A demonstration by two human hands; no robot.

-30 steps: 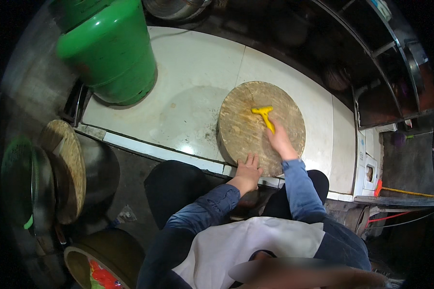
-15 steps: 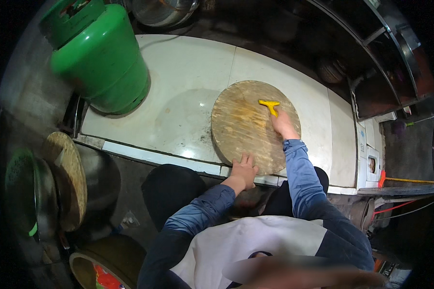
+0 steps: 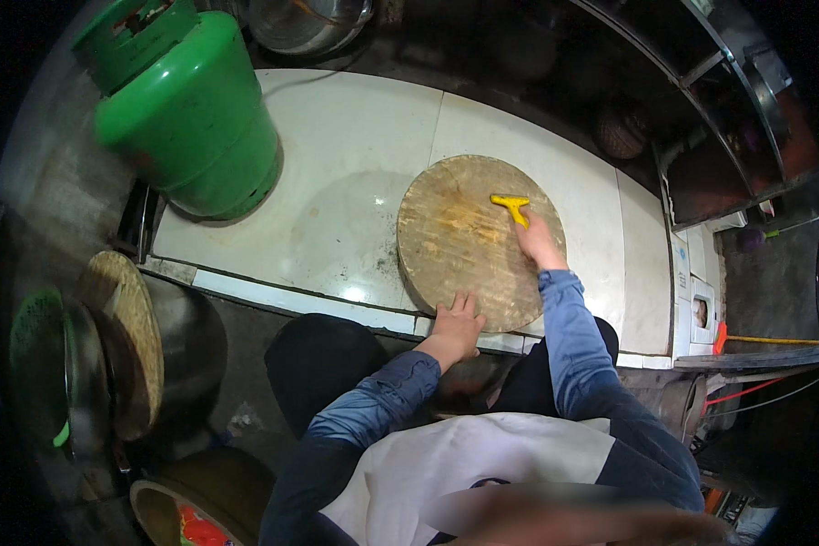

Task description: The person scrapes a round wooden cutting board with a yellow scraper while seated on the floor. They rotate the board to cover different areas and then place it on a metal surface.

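Observation:
A thick round wooden chopping block (image 3: 464,264) lies on the pale tiled counter in front of me, its top worn and stained orange-brown near the middle. My right hand (image 3: 539,241) is closed round the handle of a yellow T-shaped scraper (image 3: 510,200). The scraper's wide head is over the right far part of the block; whether its edge touches the wood I cannot tell. My left hand (image 3: 458,326) lies on the block's near edge, fingers stretched out over the top.
A green gas cylinder (image 3: 191,118) stands at the counter's left end. At lower left are a metal pot (image 3: 187,346) with a round wooden board (image 3: 136,355) against it, and a brown tub (image 3: 218,482). Dark shelving (image 3: 710,68) borders the far right.
The scraper and my right hand have shifted very slightly on the block. My left hand keeps its place at the near edge.

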